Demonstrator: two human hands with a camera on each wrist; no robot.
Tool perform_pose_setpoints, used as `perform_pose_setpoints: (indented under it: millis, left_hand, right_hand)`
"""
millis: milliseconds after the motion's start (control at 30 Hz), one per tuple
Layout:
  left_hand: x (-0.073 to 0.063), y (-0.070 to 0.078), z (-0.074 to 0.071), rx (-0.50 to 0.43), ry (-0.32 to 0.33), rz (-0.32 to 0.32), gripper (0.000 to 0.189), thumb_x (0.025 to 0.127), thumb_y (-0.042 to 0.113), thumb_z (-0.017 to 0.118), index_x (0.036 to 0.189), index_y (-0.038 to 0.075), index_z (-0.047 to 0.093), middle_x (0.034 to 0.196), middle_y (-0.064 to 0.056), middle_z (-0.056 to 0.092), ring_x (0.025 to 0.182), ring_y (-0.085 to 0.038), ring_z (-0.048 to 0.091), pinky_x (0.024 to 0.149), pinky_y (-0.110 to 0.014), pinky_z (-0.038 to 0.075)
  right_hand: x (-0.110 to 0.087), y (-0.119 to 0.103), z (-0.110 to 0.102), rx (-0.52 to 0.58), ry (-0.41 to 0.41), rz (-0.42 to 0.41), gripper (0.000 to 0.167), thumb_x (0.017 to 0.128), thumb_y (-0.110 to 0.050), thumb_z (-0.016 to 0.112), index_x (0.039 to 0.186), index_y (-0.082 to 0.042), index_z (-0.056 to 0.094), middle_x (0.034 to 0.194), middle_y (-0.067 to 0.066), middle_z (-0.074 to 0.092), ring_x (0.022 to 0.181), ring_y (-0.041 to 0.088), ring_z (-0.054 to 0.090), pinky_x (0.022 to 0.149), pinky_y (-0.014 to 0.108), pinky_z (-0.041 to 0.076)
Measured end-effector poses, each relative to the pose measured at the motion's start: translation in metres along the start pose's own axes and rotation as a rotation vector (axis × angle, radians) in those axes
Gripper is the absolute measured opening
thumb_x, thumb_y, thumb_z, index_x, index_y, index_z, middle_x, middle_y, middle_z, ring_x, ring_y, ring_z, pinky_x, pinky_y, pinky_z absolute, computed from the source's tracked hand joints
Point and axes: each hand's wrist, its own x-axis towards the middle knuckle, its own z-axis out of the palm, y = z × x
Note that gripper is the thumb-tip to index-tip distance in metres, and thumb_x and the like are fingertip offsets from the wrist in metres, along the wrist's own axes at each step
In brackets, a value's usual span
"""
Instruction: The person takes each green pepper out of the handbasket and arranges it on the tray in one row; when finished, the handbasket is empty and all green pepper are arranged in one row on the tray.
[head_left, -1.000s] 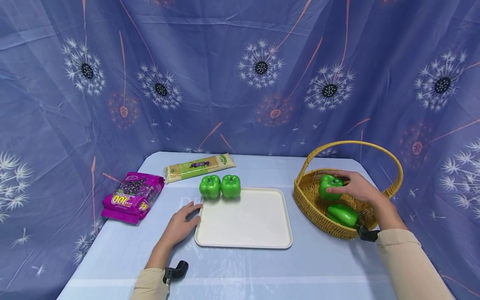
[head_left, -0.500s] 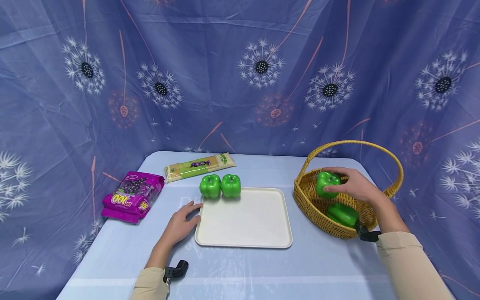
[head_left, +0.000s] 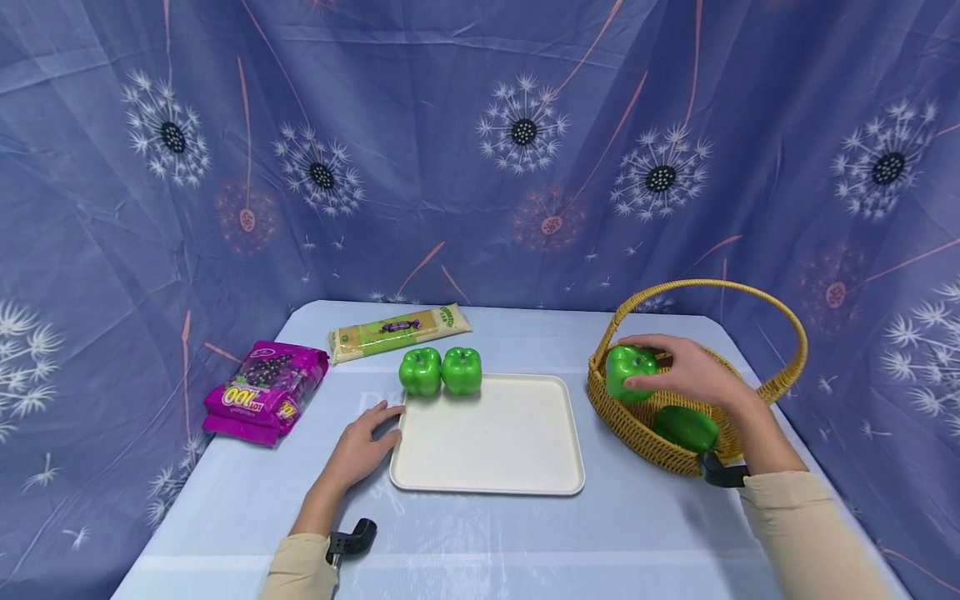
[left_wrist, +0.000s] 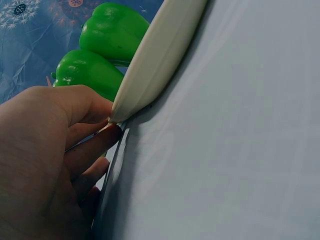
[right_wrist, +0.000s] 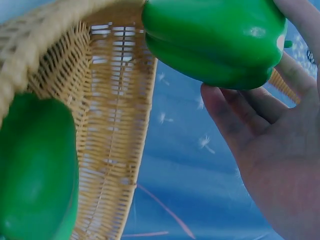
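Green pepper [head_left: 622,375] is pinched in my right hand [head_left: 686,371] over the left rim of the basket [head_left: 626,429], likely the lifting-out step; next calls for clearing it toward the tray [head_left: 487,437] my loosely spread left hand [head_left: 362,450] touches.

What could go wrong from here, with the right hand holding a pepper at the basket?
Two risks stand out. The right hand holds the glossy, smooth-looking held pepper by the fingers, so it might slip. The held pepper is also close to the left side of the basket in the head view, so it may bump the rim if carried that way too low.
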Motion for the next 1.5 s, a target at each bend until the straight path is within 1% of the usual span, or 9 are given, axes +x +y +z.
perform_pose_setpoints:
  millis: [167, 400, 633, 767, 933, 1100, 1333, 1500]
  left_hand:
    - [0.0, 0.0, 0.0, -0.009, 0.007, -0.001, 0.041, 0.092, 0.024, 0.063, 0.132, 0.017, 0.06, 0.146, -0.018, 0.041, 0.134, -0.043, 0.033, 0.107, -0.061, 0.024]
    - [0.0, 0.001, 0.0, -0.012, 0.01, 0.002, 0.041, 0.092, 0.026, 0.063, 0.132, 0.018, 0.061, 0.145, -0.018, 0.042, 0.134, -0.042, 0.034, 0.107, -0.061, 0.026]
    - [0.0, 0.001, 0.0, -0.01, 0.007, 0.0, 0.041, 0.092, 0.025, 0.063, 0.132, 0.018, 0.06, 0.145, -0.018, 0.042, 0.134, -0.043, 0.034, 0.106, -0.062, 0.025]
    - [0.0, 0.0, 0.001, -0.009, -0.001, 0.0, 0.041, 0.092, 0.026, 0.062, 0.132, 0.018, 0.06, 0.146, -0.018, 0.041, 0.134, -0.042, 0.033, 0.107, -0.061, 0.025]
    - [0.0, -0.001, 0.001, -0.009, -0.009, -0.002, 0.041, 0.093, 0.026, 0.062, 0.133, 0.018, 0.059, 0.147, -0.018, 0.041, 0.135, -0.042, 0.032, 0.107, -0.061, 0.024]
    - [0.001, 0.001, 0.0, -0.004, -0.012, -0.007, 0.042, 0.093, 0.027, 0.062, 0.133, 0.018, 0.059, 0.147, -0.018, 0.04, 0.135, -0.042, 0.033, 0.107, -0.061, 0.024]
    - [0.001, -0.001, 0.0, -0.005, -0.008, -0.007, 0.041, 0.093, 0.026, 0.062, 0.133, 0.018, 0.06, 0.146, -0.017, 0.041, 0.135, -0.042, 0.033, 0.107, -0.061, 0.025]
    - [0.001, -0.001, 0.001, -0.012, -0.004, -0.007, 0.041, 0.092, 0.026, 0.063, 0.132, 0.017, 0.06, 0.146, -0.018, 0.041, 0.134, -0.042, 0.033, 0.107, -0.061, 0.025]
  right_hand:
    - [0.007, -0.012, 0.007, -0.005, -0.004, -0.025, 0.068, 0.076, -0.05, 0.077, 0.135, -0.025, 0.055, 0.121, -0.002, 0.058, 0.101, 0.019, 0.056, 0.079, 0.041, 0.051]
    - [0.022, -0.022, 0.018, 0.039, -0.021, -0.054, 0.07, 0.075, -0.05, 0.078, 0.136, -0.025, 0.055, 0.123, 0.0, 0.057, 0.102, 0.02, 0.056, 0.081, 0.04, 0.051]
    - [0.035, -0.034, 0.034, 0.082, -0.024, -0.055, 0.067, 0.074, -0.051, 0.079, 0.133, -0.032, 0.055, 0.122, -0.003, 0.057, 0.098, 0.018, 0.058, 0.081, 0.038, 0.051]
    - [0.042, -0.04, 0.045, 0.096, -0.037, -0.065, 0.067, 0.075, -0.048, 0.079, 0.134, -0.03, 0.055, 0.124, -0.002, 0.056, 0.099, 0.017, 0.058, 0.081, 0.037, 0.052]
    - [0.049, -0.044, 0.053, 0.116, -0.048, -0.065, 0.067, 0.077, -0.044, 0.079, 0.136, -0.029, 0.052, 0.125, -0.001, 0.055, 0.099, 0.019, 0.058, 0.08, 0.036, 0.052]
    - [0.056, -0.044, 0.06, 0.121, -0.037, -0.069, 0.069, 0.079, -0.042, 0.078, 0.139, -0.023, 0.05, 0.127, 0.004, 0.054, 0.1, 0.021, 0.059, 0.08, 0.038, 0.053]
    - [0.066, -0.043, 0.07, 0.092, -0.026, -0.072, 0.069, 0.079, -0.042, 0.078, 0.14, -0.025, 0.049, 0.134, 0.003, 0.051, 0.108, 0.023, 0.055, 0.09, 0.044, 0.05]
    - [0.071, -0.042, 0.076, 0.078, -0.011, -0.068, 0.068, 0.08, -0.038, 0.078, 0.14, -0.024, 0.049, 0.135, 0.003, 0.05, 0.109, 0.024, 0.054, 0.091, 0.044, 0.048]
